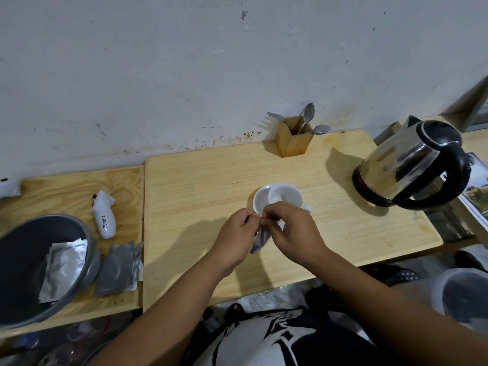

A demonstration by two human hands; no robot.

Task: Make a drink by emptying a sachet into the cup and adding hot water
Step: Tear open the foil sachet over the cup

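Note:
A white cup (277,198) stands on the light wooden table (206,180), just beyond my hands, its inside looking white. Both hands pinch the top edge of a silver sachet (260,240), which hangs down between them in front of the cup. My left hand (236,237) grips it from the left, and my right hand (293,231) from the right, fingertips almost touching. A steel kettle (412,167) with a black handle and lid stands at the right of the table.
A wooden holder (294,140) with spoons and a fork sits by the wall. On the lower left table lie spare sachets (117,268), a white controller (104,217) and a grey bowl (29,260) holding one sachet. Books lie at far right.

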